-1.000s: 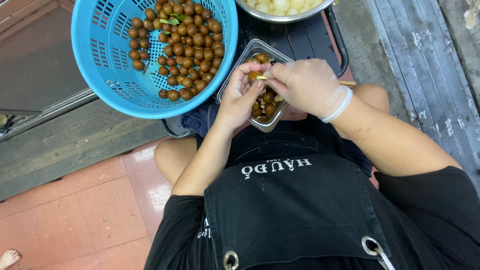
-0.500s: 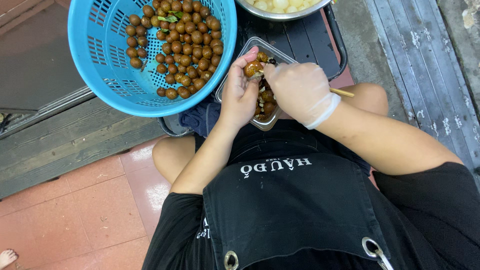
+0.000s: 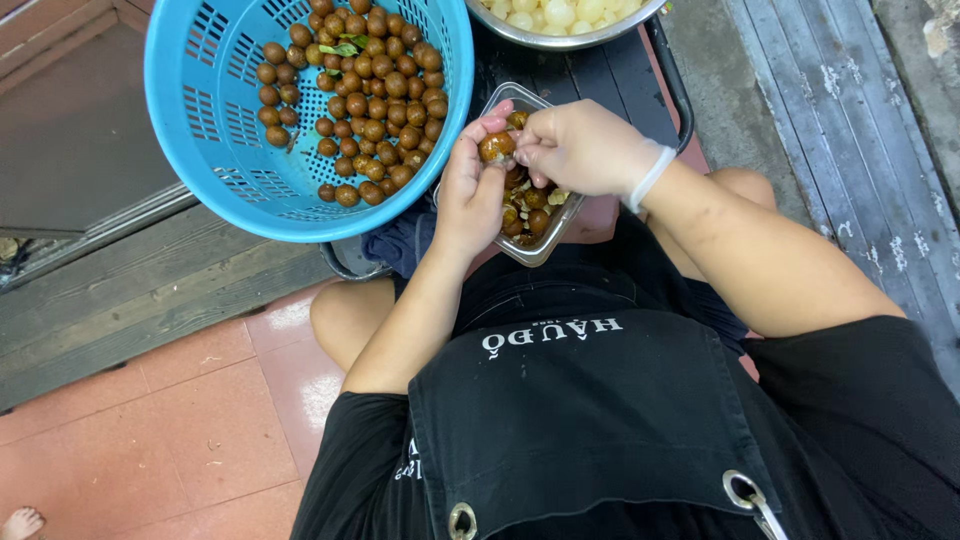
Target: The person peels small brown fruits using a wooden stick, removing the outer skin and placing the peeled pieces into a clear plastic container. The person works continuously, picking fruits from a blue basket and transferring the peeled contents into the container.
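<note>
Both hands meet upper centre of frame: left hand [image 3: 470, 195] pinches a round brown fruit [image 3: 496, 147] at its fingertips, right hand [image 3: 580, 148] closes on it from the right. Fruit is near-spherical, no clear long axis; it sits above the clear tray [image 3: 545, 245] of peelings. Blue basket [image 3: 220, 150] of fruit upper left, metal bowl [image 3: 570, 38] at top.

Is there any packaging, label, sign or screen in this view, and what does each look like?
No packages, signs or screens.
Apron: black, on the person's front, with one line of white printed lettering across the chest.
The containers carry no labels: a round blue plastic basket of brown fruit at upper left, a clear rectangular tray of peelings under the hands, a round metal bowl of pale peeled fruit at the top.
</note>
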